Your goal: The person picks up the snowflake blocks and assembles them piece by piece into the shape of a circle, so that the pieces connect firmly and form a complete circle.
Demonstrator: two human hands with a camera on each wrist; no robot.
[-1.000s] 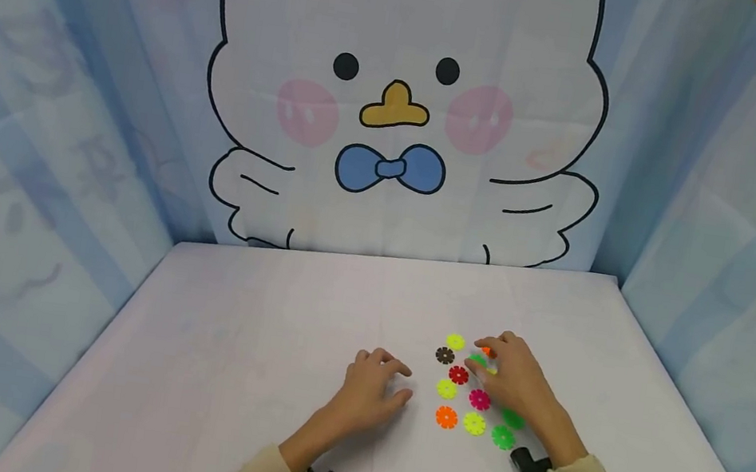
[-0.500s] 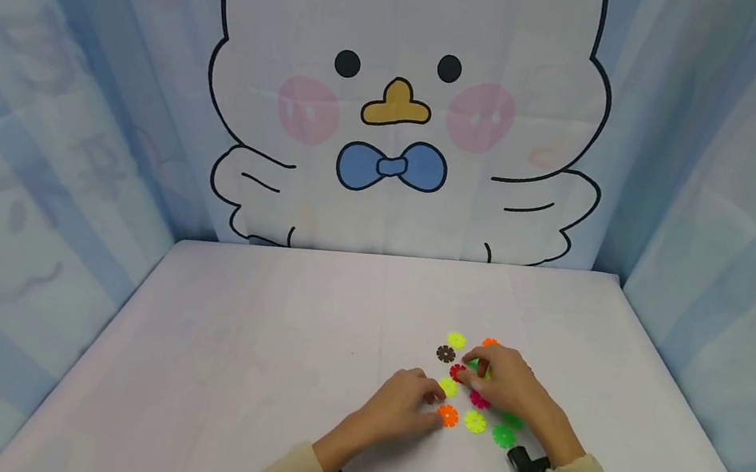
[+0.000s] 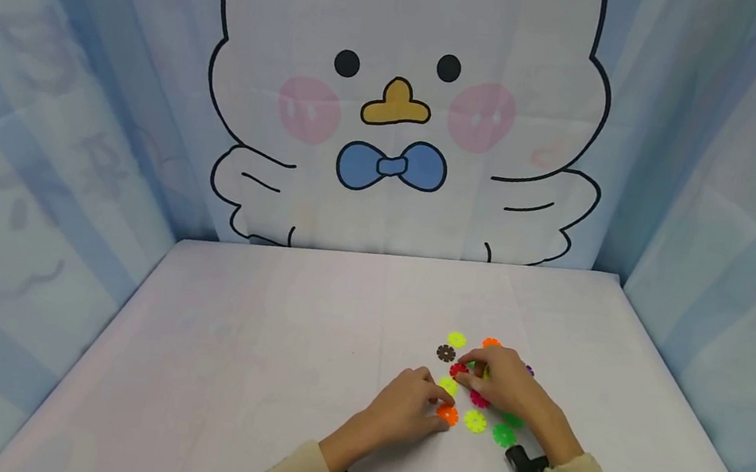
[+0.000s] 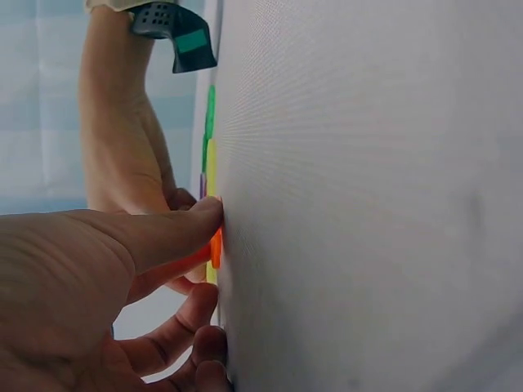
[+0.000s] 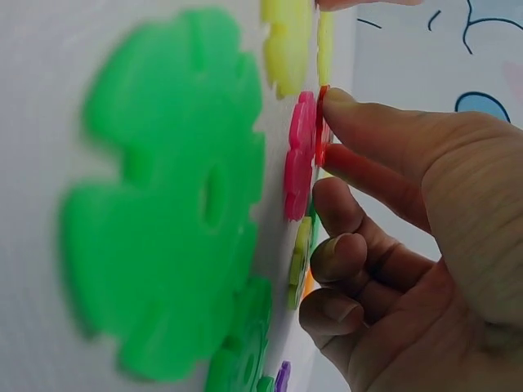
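Observation:
On the white table several bright, notched plastic discs, snowflake-shaped, lie in a loose cluster. My left hand (image 3: 406,408) pinches the edges of an orange disc (image 3: 447,414) at the near left of the cluster; in the left wrist view the thumb covers part of that disc. Further in, my right hand (image 3: 502,377) has thumb and index finger on a red disc (image 5: 321,126), which still lies at table level. Its other fingers curl loosely above a pink disc (image 3: 479,399). A yellow disc (image 3: 448,385) lies between the two hands. Some discs are hidden under the right hand.
Toward the back are a dark brown disc (image 3: 446,353), a yellow-green disc (image 3: 456,340) and a second orange disc (image 3: 491,343). A green disc (image 3: 505,434) lies near the right wrist's black camera (image 3: 526,464). Printed curtains (image 3: 381,212) enclose the table.
My left hand has moved right from bare table to the orange disc and taken its edges. The right hand has shifted slightly left and closed its thumb and index finger on the red disc.

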